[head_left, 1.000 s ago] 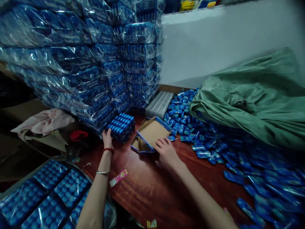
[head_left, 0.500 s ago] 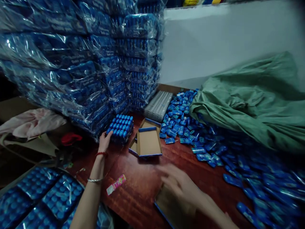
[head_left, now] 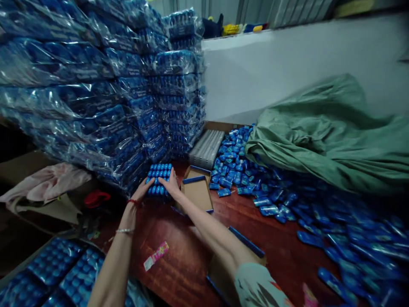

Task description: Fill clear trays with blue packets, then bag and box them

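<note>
A tight block of blue capped containers point(head_left: 159, 178) stands on the red-brown table point(head_left: 188, 264) against the wrapped stacks. My left hand point(head_left: 140, 194) presses its left side and my right hand point(head_left: 170, 184) grips its right side, so both hands clasp the block. Just right of it lies an empty cardboard tray with blue edges point(head_left: 198, 192). A second flat cardboard tray point(head_left: 238, 256) lies near me under my right forearm, partly hidden by my sleeve.
Tall stacks of plastic-wrapped blue packs point(head_left: 96, 94) fill the left and back. Loose blue packets point(head_left: 287, 204) are strewn over the table's right side beside a green sack point(head_left: 335, 136). A box of wrapped packs point(head_left: 57, 273) sits at lower left; a pink wrapper point(head_left: 156, 256) lies on the table.
My right hand drew a cardboard tray toward me, let it go, then reached forward to the right side of the blue block. My left hand stayed at the block's left side.
</note>
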A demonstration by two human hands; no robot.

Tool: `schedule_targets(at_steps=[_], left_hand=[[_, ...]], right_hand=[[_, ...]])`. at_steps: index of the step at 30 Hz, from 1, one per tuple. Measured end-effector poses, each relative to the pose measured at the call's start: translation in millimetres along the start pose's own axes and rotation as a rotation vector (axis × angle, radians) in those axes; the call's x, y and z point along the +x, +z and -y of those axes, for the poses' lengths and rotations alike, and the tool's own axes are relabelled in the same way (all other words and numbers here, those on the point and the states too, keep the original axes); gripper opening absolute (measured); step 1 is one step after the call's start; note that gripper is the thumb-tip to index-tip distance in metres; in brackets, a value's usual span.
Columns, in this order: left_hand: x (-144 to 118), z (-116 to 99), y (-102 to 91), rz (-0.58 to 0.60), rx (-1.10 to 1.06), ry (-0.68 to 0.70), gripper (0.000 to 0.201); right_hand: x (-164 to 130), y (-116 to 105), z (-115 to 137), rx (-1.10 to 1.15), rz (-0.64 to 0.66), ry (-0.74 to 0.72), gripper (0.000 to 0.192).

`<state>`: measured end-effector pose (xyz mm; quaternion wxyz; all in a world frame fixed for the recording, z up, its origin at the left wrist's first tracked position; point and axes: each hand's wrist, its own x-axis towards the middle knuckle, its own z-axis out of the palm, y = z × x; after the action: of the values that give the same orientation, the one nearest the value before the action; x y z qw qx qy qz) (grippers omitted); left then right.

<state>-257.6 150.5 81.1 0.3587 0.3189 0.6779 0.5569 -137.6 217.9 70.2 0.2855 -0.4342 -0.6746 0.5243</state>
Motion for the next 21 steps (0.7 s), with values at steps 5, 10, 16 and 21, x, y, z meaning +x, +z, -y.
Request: schedule_targets(at_steps=[5, 10, 16, 21], left_hand=[[-89, -4, 31.0, -0.083, -0.109, 0.28, 0.063], [-180, 4, 87.6, 0.1, -0.202, 0.179, 0.074], [-247, 56, 146.3, 0.632, -0.232, -0.163, 0.077], [-271, 63, 168.3, 0.899, -0.017, -0.06, 0.067]], right_hand=[[-80, -40, 12, 0.061, -0.135, -0.371, 0.079], [-212, -112, 15, -0.14, -0.285, -0.338, 0.071], [-337, -143, -48, -0.384, -0.686, -0.056, 0.064], [-366, -142, -98, -0.213, -0.958, 0.127, 0.059]])
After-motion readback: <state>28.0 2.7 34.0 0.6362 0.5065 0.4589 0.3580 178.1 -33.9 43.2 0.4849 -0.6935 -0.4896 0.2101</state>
